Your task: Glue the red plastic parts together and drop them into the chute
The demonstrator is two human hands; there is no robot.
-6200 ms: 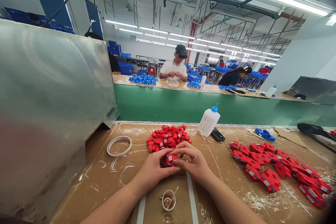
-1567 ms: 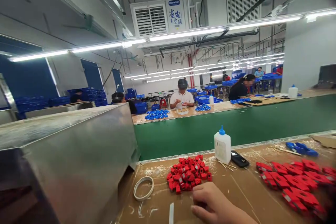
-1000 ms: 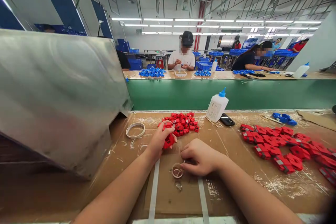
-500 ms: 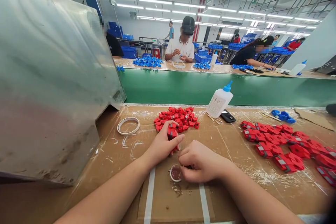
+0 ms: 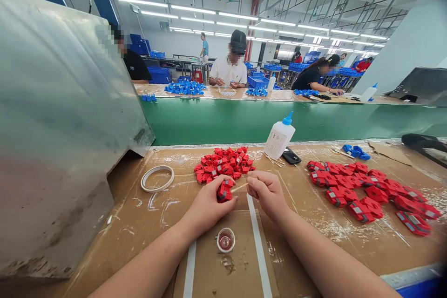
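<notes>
My left hand [image 5: 210,200] is closed around a red plastic part [image 5: 224,191] with dark grey edges. Between the thumb and fingers of my right hand [image 5: 267,191] is a thin wooden stick [image 5: 240,187], its far end at the red part's right side; whether it touches I cannot tell. Below both hands, a small round cup [image 5: 226,240] with brownish-red liquid stands on a cardboard sheet [image 5: 206,274] marked by two white tape strips. Just beyond my left hand lies a heap of small red parts [image 5: 223,163].
A roll of tape [image 5: 157,179] lies at left beside a big metal housing [image 5: 66,139]. A white bottle with a blue nozzle [image 5: 279,138], loose sticks and a black object [image 5: 291,155] stand behind. Many red pieces [image 5: 370,186] spread right. Beyond the green belt [image 5: 216,121], people work.
My right hand has risen from beside the cup to the red part, and the stick now shows. My left hand still holds the part, turned somewhat. The whole view has shifted.
</notes>
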